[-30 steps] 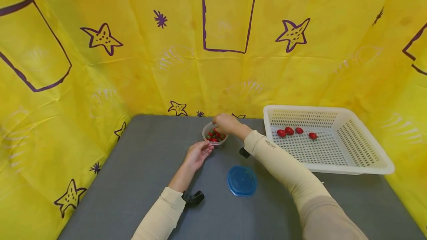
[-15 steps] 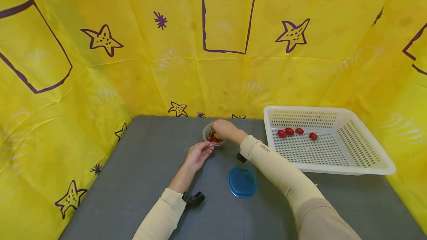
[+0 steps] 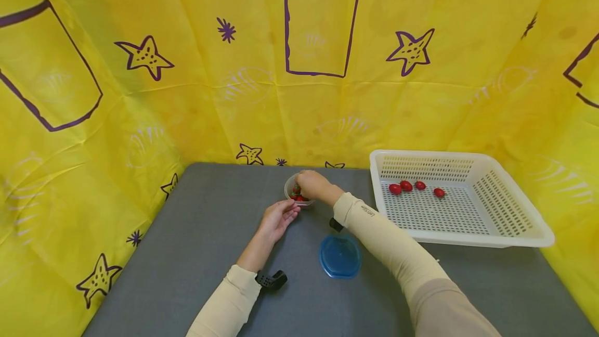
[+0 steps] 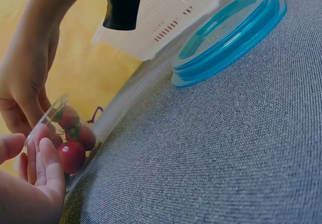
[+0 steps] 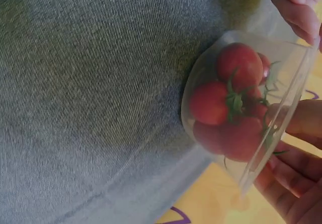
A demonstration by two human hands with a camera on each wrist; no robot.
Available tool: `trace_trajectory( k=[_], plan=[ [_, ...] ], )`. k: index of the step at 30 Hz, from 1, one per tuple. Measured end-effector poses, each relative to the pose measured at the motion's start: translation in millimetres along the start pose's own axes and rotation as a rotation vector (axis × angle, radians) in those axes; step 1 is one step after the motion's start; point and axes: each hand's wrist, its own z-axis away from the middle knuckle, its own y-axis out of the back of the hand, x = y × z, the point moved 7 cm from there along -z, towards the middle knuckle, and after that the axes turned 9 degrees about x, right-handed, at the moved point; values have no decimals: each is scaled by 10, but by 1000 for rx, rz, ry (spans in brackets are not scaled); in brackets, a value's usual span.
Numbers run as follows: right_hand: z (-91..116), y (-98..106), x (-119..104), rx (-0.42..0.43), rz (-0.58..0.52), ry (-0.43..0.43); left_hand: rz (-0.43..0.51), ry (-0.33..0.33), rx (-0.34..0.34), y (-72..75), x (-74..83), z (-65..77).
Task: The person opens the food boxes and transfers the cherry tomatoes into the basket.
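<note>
Container [image 5: 289, 58], clear plastic, roundish, stands upright at the far side of the grey fabric-covered tabletop [image 3: 196, 254], left of centre. Round red tomatoes [image 5: 209, 103] with green stems sit inside, bunched together.

Left hand [image 3: 276, 217] is at the container's near-left side: fingers nearly straight, close together, tips touching the wall; thumb apart from them in the left wrist view. Right hand [image 3: 315, 185] comes in from the right over the rim, fingers bent down among the tomatoes. Can't tell whether they pinch one; rim and fruit hide the tips.

Blue round plastic lid [image 3: 340, 257] lies flat on the tabletop, nearer than the container and a bit right, below the right forearm. White perforated plastic basket [image 3: 460, 239] at far right, well apart from the container; four small red oval tomatoes [image 3: 406, 186] on its floor, toward the left. Yellow cloth backdrop [image 3: 187, 113] with purple drawings behind everything.
</note>
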Motion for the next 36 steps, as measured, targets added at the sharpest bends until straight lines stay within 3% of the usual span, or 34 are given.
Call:
trace_trajectory(
  k=[20, 36],
  plan=[
    [-45, -43, 3, 69, -35, -38, -5, 2, 12, 6, 5, -6],
    [-16, 3, 62, 66, -109, -42, -17, 0, 21, 8, 2, -16]
  ],
)
